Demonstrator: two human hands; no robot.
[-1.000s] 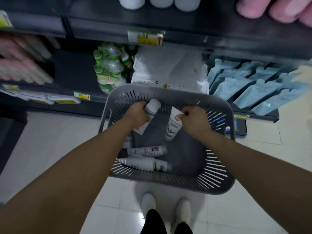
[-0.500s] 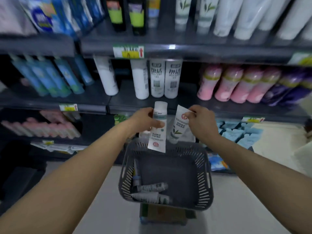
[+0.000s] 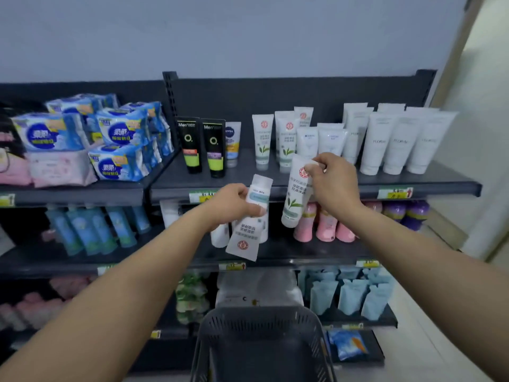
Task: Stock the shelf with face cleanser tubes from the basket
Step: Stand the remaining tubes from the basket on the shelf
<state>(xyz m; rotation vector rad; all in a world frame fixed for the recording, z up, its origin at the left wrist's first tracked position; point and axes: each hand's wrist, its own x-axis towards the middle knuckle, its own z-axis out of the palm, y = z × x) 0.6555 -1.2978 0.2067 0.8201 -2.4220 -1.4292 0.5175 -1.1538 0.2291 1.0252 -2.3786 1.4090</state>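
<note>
Under a pale blue wall (image 3: 248, 37), before the dark grey metal shelf (image 3: 440, 186), the left hand (image 3: 234, 205) gripped a white blue-banded cleanser tube (image 3: 245, 241). The right hand (image 3: 334, 186) pinched a white leaf-printed tube (image 3: 296, 194), both above the grey slotted plastic basket (image 3: 261, 315).

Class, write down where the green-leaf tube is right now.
In the head view, right of centre, the green-leaf tube hangs cap-down from the right hand, in front of the top shelf edge, below the matching tubes.

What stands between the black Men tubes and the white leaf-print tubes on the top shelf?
One upright Nivea tube, blue logo, yellow band, seen in the head view.
</note>
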